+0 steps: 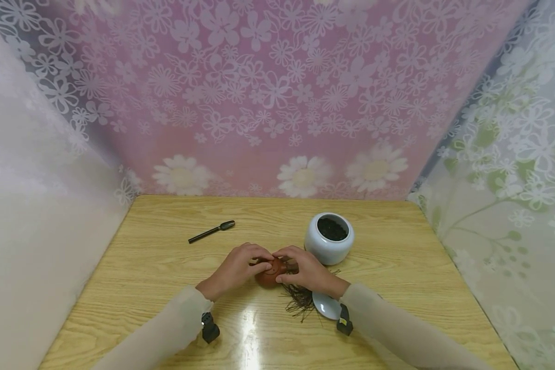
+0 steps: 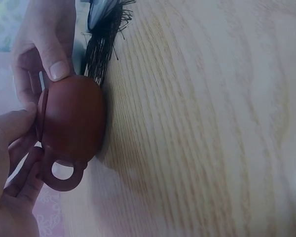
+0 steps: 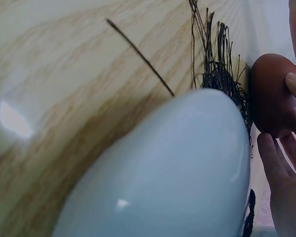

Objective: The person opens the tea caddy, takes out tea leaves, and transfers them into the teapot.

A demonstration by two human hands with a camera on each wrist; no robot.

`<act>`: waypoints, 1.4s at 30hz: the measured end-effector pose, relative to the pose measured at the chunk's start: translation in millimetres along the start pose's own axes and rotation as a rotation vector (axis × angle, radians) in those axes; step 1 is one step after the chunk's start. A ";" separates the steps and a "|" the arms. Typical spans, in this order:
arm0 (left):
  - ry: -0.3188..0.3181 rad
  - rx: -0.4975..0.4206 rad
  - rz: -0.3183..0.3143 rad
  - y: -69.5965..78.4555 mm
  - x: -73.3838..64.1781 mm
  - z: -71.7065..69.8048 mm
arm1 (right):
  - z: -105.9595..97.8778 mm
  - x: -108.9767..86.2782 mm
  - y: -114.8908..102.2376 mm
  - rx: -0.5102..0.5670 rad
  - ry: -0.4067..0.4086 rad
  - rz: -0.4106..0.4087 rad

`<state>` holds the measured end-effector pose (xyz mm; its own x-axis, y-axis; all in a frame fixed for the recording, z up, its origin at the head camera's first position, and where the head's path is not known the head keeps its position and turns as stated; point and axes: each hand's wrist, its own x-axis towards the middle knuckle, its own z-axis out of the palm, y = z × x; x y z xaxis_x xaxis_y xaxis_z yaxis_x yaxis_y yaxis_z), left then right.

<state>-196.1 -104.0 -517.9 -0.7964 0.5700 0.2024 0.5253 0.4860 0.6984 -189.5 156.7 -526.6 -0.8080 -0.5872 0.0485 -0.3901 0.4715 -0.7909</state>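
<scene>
A reddish-brown clay teapot (image 1: 267, 280) stands on the table between both hands. My left hand (image 1: 239, 267) holds it on the handle side, thumb at the lid (image 2: 41, 116) and fingers by the looped handle (image 2: 64, 183). From the spout side my right hand (image 1: 305, 268) grips the body, its thumb pressed on the near wall. The lid sits on the pot's mouth. Beneath the right hand lies a pile of thin, dark, dry strands (image 1: 300, 303), partly covered by a white jar lid (image 3: 187, 163).
A rounded white jar (image 1: 326, 252) with dark contents stands behind the right hand. To the back left lies a slim black tool (image 1: 211, 232) with a spoon-like end. Flowered cloth (image 1: 277, 128) hangs at the wooden table's (image 1: 166, 288) back edge.
</scene>
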 end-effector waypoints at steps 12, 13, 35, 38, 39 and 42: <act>-0.006 -0.048 -0.013 1.4 -2.6 -4.2 | -8.6 4.3 -5.2 0.014 0.002 0.017; 0.000 -0.053 -0.012 1.9 -2.5 -5.1 | -11.1 5.5 -6.2 0.016 0.010 0.023; -0.059 -0.063 0.066 47.1 41.4 1.7 | -126.4 2.6 -17.6 -0.070 0.211 -0.061; -0.069 -0.039 0.077 54.7 47.5 6.8 | -137.3 -4.9 -7.4 -0.071 0.239 -0.011; -0.075 -0.035 0.080 56.9 49.1 8.9 | -140.4 -7.4 -3.6 -0.072 0.247 0.007; -0.100 -0.038 0.086 62.4 52.7 16.5 | -148.0 -14.8 6.9 -0.078 0.269 0.042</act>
<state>-200.3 -32.8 -475.0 -0.7142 0.6725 0.1942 0.5771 0.4087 0.7071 -245.6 266.1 -442.5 -0.9083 -0.3752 0.1852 -0.3782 0.5467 -0.7471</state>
